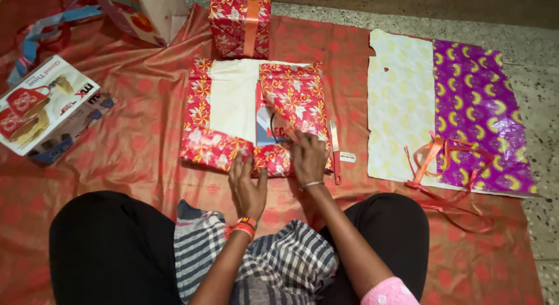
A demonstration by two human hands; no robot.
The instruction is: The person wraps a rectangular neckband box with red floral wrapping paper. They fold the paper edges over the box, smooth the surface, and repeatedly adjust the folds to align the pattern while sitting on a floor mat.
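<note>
Two hands work on a half-wrapped box [233,101] that lies flat on an orange spotted sheet [140,142] in front of the seated person's knees. Red floral wrapping paper [294,95] covers the box's right part and near edge, while a pale bare strip shows down its middle. The left hand [247,185] lies flat with fingers spread, pressing the folded paper on the near edge. The right hand [308,156] has its fingers curled narrow, pinching a diagonal flap of the paper near the box's right near corner. Just beside that hand, a slim red-handled tool [335,153] rests on the sheet; what kind it is cannot be told. Beyond the box stands a wrapped gift with orange ribbon [240,22]. Well to the right lies purple crescent-patterned paper [477,113] with loose orange ribbon [442,159] on it. At left sits a printed carton [46,107].
</note>
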